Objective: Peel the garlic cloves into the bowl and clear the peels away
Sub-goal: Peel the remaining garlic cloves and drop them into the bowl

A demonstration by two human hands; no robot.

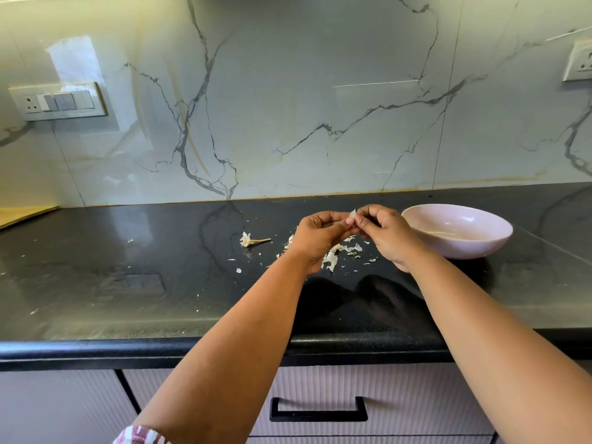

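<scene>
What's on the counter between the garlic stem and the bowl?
In the head view, loose garlic peels lie scattered on the counter between the stem and the bowl, partly under both hands.

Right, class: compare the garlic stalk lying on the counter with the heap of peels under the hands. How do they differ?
The garlic stalk is one piece, a pale papery head with a thin brown stem; the peel heap is many loose flakes. The stalk lies alone to the left hand's left; the heap is partly hidden beneath both hands. The stalk is part brown; the peels are whitish. Both rest on the black counter, outside the bowl.
</scene>
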